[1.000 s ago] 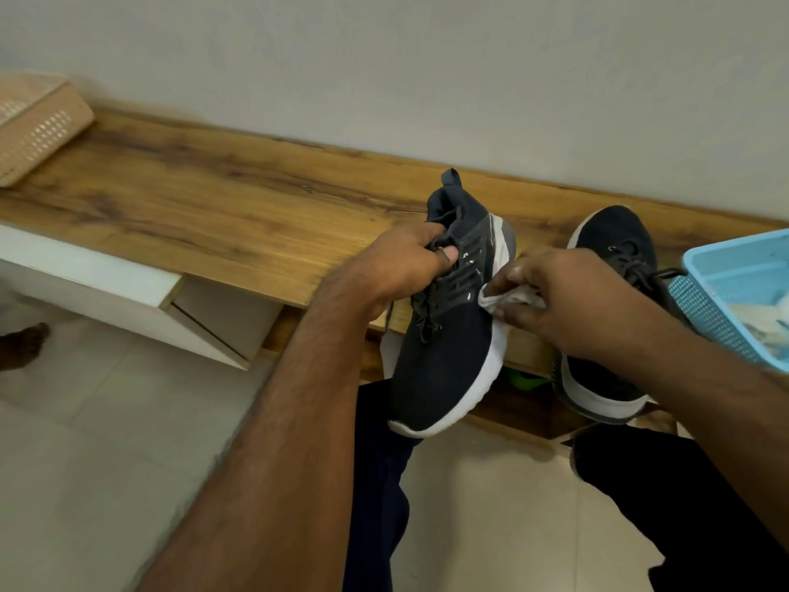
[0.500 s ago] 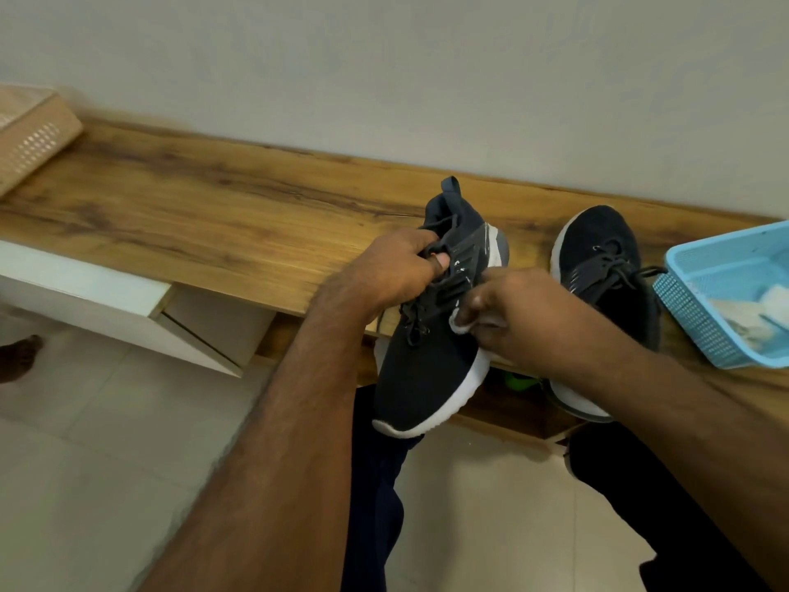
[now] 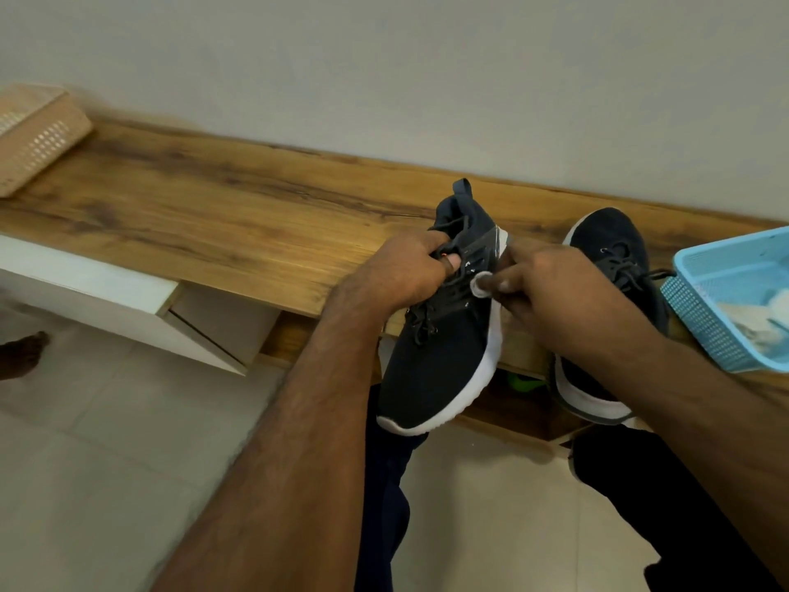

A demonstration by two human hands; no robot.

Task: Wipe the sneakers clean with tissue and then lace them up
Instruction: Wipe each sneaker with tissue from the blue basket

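Observation:
My left hand (image 3: 401, 273) grips a dark navy sneaker (image 3: 439, 361) with a white sole by its tongue and collar, toe pointing down toward me over my knee. My right hand (image 3: 542, 288) pinches a small wad of white tissue (image 3: 481, 289) and presses it on the sneaker's side near the eyelets. Its laces hang loose at the front. The second dark sneaker (image 3: 615, 258) lies on the wooden bench (image 3: 213, 215) behind my right wrist, which hides part of it.
A light blue plastic basket (image 3: 700, 309) holding white tissues stands at the bench's right end. A tan perforated basket (image 3: 38, 138) sits at the far left. A white drawer unit (image 3: 98, 301) is under the bench; tiled floor lies below. A bare foot (image 3: 21, 352) shows at the left edge.
My right hand has slid the tissue from the sole's edge up onto the sneaker's side near the eyelets. The left hand keeps the same grip on the shoe.

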